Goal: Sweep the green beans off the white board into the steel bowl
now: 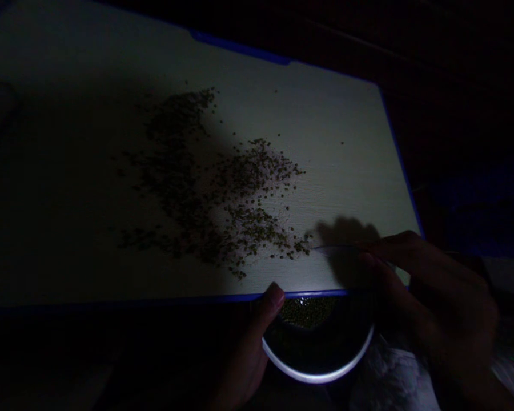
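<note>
Small green beans that look like mung beans lie scattered over a pale tabletop with a blue edge. My right hand is closed in a pinch on a thin, slim tool, its far tip beside the nearest beans; the dark hides its exact kind. Below the near edge is a bowl with a light rim, with more green beans inside. At the bowl's left side is my left hand, its thumb up against the table edge and its fingers mostly hidden; it appears to grip the bowl.
The scene is very dark, and a large shadow covers the left of the tabletop. A blue clip or handle strip runs along the far edge. Patterned cloth shows at the lower right, and a dim blue object stands further right.
</note>
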`<state>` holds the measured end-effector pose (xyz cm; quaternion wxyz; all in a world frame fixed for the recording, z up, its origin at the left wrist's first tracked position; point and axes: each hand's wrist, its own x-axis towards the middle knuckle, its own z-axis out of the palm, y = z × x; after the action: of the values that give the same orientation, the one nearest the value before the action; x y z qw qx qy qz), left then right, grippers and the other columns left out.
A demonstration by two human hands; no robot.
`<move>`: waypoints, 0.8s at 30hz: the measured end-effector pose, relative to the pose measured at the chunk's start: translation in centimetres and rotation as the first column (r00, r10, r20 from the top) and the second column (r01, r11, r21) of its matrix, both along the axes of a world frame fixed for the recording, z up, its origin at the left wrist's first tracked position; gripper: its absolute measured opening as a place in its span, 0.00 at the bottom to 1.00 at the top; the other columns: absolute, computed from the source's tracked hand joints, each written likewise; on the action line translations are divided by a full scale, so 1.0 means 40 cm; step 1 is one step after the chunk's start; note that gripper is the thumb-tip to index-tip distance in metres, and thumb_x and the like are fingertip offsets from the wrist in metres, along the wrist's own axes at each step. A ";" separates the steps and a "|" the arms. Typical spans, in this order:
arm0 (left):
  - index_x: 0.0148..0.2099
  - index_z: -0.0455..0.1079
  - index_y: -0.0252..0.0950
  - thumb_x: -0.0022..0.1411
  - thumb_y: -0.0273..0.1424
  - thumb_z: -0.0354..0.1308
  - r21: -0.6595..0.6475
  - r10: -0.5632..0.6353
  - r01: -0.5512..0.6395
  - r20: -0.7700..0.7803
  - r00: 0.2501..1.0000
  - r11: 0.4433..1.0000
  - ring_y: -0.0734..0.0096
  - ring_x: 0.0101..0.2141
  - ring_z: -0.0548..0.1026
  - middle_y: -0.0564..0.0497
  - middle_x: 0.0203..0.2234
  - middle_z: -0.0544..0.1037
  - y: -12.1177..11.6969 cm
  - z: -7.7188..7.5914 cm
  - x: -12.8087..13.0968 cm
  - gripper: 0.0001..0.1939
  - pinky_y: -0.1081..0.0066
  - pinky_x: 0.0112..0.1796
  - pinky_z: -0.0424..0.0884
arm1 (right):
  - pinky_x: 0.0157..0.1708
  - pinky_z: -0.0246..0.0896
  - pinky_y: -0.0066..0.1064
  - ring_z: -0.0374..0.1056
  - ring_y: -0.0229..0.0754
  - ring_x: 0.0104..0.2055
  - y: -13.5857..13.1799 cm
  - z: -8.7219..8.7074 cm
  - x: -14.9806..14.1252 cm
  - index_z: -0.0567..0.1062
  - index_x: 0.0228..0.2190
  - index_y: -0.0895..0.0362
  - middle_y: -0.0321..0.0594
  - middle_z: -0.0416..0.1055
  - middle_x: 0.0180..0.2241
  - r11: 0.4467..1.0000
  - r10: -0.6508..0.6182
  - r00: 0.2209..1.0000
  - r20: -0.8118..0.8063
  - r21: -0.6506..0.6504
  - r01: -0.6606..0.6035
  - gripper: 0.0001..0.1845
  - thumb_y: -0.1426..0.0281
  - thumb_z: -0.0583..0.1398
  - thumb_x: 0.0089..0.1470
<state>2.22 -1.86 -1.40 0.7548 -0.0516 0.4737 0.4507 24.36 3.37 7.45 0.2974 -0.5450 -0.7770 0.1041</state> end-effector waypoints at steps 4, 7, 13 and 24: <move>0.80 0.68 0.48 0.55 0.45 0.86 0.039 -0.009 0.009 0.018 1.000 0.999 0.38 0.75 0.74 0.44 0.66 0.88 -0.003 -0.002 -0.004 0.56 0.45 0.76 0.67 | 0.41 0.75 0.37 0.83 0.40 0.43 0.012 -0.007 0.003 0.84 0.49 0.50 0.35 0.87 0.43 0.997 0.083 0.996 -0.017 0.001 -0.083 0.12 0.78 0.67 0.71; 0.80 0.69 0.49 0.56 0.43 0.85 0.037 -0.041 0.038 0.059 0.997 0.999 0.37 0.76 0.73 0.44 0.65 0.89 -0.003 -0.004 -0.007 0.53 0.44 0.75 0.68 | 0.40 0.75 0.38 0.83 0.42 0.44 0.014 -0.003 0.005 0.85 0.49 0.50 0.36 0.87 0.43 0.993 0.118 0.992 -0.037 -0.028 -0.119 0.13 0.78 0.67 0.70; 0.80 0.68 0.48 0.56 0.42 0.84 0.036 -0.030 0.029 0.022 0.999 0.999 0.36 0.75 0.74 0.45 0.67 0.87 -0.001 -0.007 -0.004 0.54 0.45 0.75 0.68 | 0.36 0.75 0.38 0.83 0.43 0.40 0.009 0.017 0.009 0.86 0.48 0.48 0.35 0.88 0.42 0.981 0.186 0.981 -0.054 -0.040 -0.188 0.16 0.80 0.66 0.68; 0.80 0.67 0.44 0.54 0.40 0.85 0.054 -0.018 0.019 -0.020 1.000 0.998 0.35 0.78 0.69 0.41 0.68 0.86 0.000 -0.001 -0.004 0.55 0.45 0.78 0.64 | 0.41 0.75 0.39 0.82 0.42 0.43 0.028 -0.004 0.013 0.86 0.49 0.49 0.36 0.87 0.44 0.987 0.155 0.987 -0.043 -0.037 -0.157 0.14 0.78 0.67 0.70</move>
<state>2.04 -1.86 -1.45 0.7555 -0.0223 0.4692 0.4566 24.88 4.48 7.29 0.2928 -0.4862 -0.8089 0.1538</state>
